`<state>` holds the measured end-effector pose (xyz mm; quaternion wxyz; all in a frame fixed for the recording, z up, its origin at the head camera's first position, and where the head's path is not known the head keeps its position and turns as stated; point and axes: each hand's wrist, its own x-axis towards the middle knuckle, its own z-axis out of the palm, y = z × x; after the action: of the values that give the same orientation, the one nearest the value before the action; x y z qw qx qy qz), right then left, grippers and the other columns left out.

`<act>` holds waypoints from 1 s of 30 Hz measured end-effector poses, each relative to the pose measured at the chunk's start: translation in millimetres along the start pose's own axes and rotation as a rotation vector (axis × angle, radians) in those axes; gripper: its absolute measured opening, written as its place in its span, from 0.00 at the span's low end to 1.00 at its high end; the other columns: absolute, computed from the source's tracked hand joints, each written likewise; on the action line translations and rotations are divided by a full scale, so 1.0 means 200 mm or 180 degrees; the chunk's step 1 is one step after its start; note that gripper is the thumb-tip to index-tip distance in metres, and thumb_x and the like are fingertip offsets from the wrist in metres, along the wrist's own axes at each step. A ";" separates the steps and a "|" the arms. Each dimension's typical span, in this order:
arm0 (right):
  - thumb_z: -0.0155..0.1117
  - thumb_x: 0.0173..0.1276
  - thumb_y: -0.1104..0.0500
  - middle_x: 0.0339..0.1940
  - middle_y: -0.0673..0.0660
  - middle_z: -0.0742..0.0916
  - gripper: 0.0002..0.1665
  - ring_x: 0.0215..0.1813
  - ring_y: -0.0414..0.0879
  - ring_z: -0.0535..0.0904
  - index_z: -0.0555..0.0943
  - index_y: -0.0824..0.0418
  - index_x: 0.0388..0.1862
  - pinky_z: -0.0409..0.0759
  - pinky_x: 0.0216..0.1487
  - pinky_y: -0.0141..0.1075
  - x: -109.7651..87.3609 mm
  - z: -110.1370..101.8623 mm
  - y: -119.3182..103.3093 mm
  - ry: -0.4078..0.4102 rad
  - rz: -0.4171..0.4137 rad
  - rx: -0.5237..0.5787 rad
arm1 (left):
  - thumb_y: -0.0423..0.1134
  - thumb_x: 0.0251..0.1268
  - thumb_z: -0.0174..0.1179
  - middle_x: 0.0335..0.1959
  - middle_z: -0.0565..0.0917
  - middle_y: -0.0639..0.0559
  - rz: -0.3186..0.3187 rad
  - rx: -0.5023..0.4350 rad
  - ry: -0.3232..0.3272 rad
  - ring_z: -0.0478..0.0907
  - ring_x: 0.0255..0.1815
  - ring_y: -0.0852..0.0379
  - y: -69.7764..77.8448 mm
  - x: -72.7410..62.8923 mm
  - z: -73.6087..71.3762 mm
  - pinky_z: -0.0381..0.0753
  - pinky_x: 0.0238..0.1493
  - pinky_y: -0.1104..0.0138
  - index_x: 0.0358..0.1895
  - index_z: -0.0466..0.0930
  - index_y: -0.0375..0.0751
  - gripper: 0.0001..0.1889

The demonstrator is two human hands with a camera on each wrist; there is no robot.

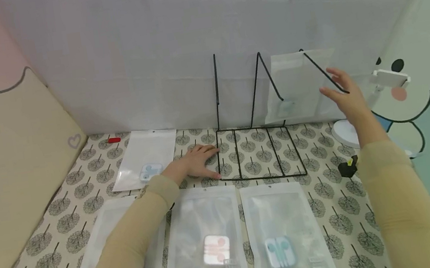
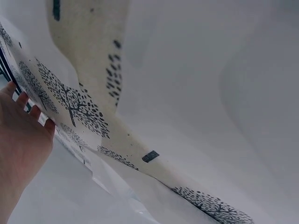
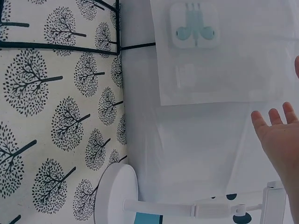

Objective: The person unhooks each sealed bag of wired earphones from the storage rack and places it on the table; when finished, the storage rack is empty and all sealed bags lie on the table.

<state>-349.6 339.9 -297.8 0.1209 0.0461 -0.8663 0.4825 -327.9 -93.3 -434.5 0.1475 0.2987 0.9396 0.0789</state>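
A black wire rack (image 1: 238, 154) stands against the back wall, with several upright hooks. From its right hook hangs a frosted zip bag (image 1: 296, 89); white-cased earphones (image 3: 194, 25) show through it. My right hand (image 1: 346, 96) is beside that hook's front end, right of the bag, thumb and fingers apart and nothing held. Flat on the cloth, my left hand (image 1: 199, 160) has its fingertips at the left edge of the rack's base. In the left wrist view the left fingers (image 2: 35, 111) lie near dark wire.
Frosted bags with cased earphones lie in front: a middle one (image 1: 197, 210), a right one (image 1: 276, 208), and one (image 1: 100, 230) partly under my left forearm. Another bag (image 1: 150, 146) lies behind. A white stand (image 1: 344, 134), a black object (image 1: 347, 169) and a red object (image 1: 114, 140) are also there.
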 end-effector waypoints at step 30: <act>0.61 0.68 0.52 0.72 0.46 0.67 0.25 0.74 0.42 0.53 0.73 0.46 0.64 0.52 0.75 0.47 -0.03 0.13 0.12 0.0069 -0.0202 0.0261 | 0.75 0.51 0.53 0.77 0.45 0.49 -0.0033 -0.0035 -0.0039 0.41 0.76 0.41 -0.02 -0.01 0.00 0.43 0.71 0.39 0.76 0.43 0.56 0.52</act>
<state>-353.8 330.7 -332.9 0.1435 0.0732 -0.8425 0.5140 -328.1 -96.9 -434.4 0.1553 0.2936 0.9397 0.0814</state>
